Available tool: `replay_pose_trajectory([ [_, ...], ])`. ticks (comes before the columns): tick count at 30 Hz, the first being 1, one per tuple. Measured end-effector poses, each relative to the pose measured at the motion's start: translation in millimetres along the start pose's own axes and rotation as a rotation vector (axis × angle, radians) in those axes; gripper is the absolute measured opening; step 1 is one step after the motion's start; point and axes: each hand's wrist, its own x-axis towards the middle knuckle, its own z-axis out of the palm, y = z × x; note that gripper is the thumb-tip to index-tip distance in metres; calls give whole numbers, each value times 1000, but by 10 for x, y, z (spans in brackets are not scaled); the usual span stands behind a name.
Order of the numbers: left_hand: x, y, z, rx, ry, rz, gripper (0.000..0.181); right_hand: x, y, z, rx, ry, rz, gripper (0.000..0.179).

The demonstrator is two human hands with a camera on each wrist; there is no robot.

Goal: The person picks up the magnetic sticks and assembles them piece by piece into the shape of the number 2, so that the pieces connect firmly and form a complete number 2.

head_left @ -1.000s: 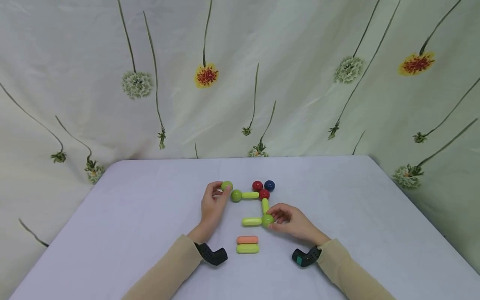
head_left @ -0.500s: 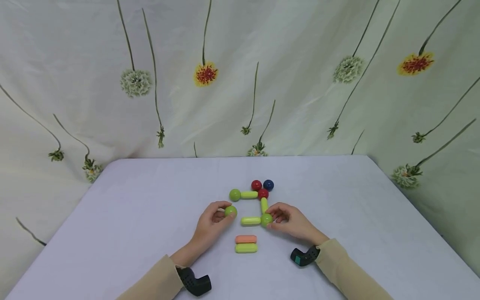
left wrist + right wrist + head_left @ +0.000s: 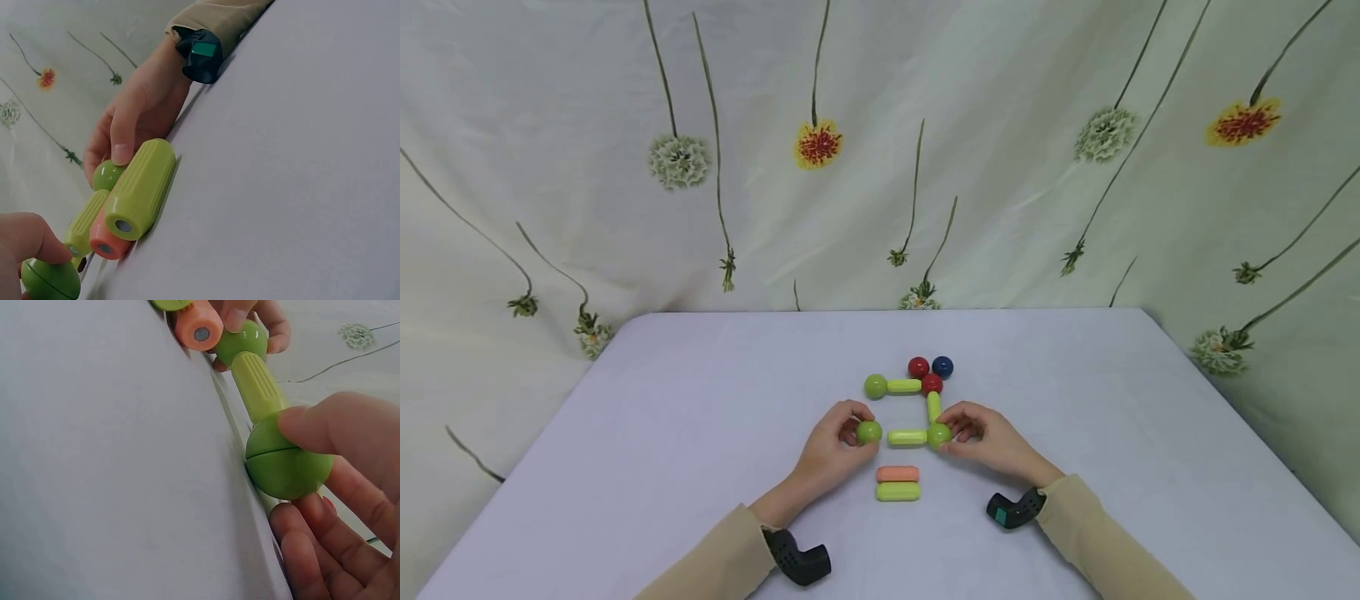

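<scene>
In the head view my left hand pinches a green ball just left of a yellow-green rod's free end. That ribbed rod lies crosswise, its other end against a second green ball. My right hand holds this second ball between thumb and fingers, also seen close up in the right wrist view as a green ball with a seam. From it another yellow-green rod runs away to a red ball. A further rod goes left from there to a third green ball.
An orange rod and a yellow-green rod lie side by side nearer me, with grey discs in their ends. A loose red ball and a blue ball sit behind the chain on the white-covered table.
My left hand has brought its green ball toward me from beside the far-left green ball, then slightly right to the near rod's end. My right hand has stayed on its ball.
</scene>
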Motion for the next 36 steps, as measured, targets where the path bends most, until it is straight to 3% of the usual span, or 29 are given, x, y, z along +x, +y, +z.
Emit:
replay_pose_trajectory([
  [2, 12, -102, 27, 33, -14, 11, 29, -3, -18, 2, 1, 3, 5, 31],
  [11, 7, -106, 36, 57, -63, 55, 29, -1, -10, 7, -2, -1, 5, 30],
  [18, 5, -118, 41, 65, -58, 56, 28, 81, 322, 52, -1, 7, 9, 32],
  [23, 9, -110, 21, 40, -76, 59, 27, 86, 371, 37, 10, -8, 1, 32],
  [28, 35, -173, -30, -27, -139, 57, 24, 83, 314, 12, -35, -9, -10, 34],
  [36, 99, -249, -144, -129, -280, 63, 28, 44, -30, 138, -114, 139, -50, 25],
])
